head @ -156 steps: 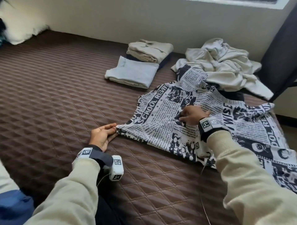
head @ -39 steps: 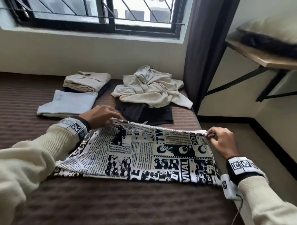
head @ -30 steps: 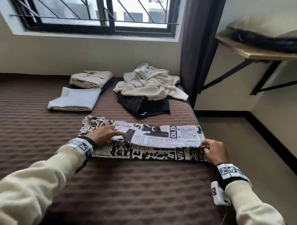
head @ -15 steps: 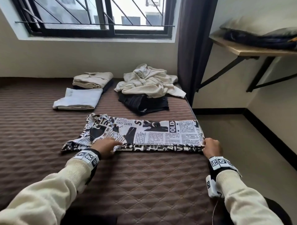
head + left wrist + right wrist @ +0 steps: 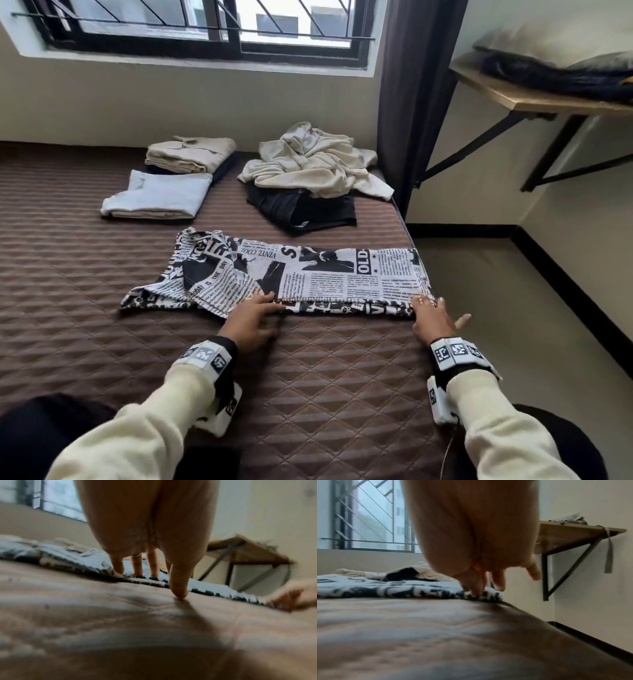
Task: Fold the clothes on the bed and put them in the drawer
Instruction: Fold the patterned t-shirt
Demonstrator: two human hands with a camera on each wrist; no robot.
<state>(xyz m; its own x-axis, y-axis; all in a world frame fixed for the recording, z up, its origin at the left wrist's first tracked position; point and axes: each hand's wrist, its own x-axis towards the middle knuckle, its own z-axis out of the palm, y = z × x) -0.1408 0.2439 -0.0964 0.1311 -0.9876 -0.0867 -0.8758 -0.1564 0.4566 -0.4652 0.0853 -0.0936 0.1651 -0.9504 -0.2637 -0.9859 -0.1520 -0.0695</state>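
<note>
A black-and-white newspaper-print garment (image 5: 342, 274) lies folded into a long strip across the brown quilted mattress (image 5: 308, 394). My left hand (image 5: 255, 317) rests on its near edge around the middle. In the left wrist view its fingers (image 5: 137, 566) stand straight on the cloth (image 5: 82, 561) and the thumb touches the mattress. My right hand (image 5: 431, 318) is at the garment's near right corner. There, in the right wrist view, thumb and forefinger (image 5: 475, 588) pinch the corner of the cloth (image 5: 385, 589), and the other fingers are spread.
Behind the garment lie a folded pale cloth (image 5: 157, 195), a folded beige pile (image 5: 190, 154), a crumpled cream sweatshirt (image 5: 311, 164) and a black garment (image 5: 305, 209). The bed's right edge (image 5: 407, 233) drops to the floor. A wall shelf (image 5: 548, 99) hangs at right.
The garment's far edge was drawn toward me and laid on the near edge. My left hand slid right along that edge and flattened. The right hand's outer fingers have spread.
</note>
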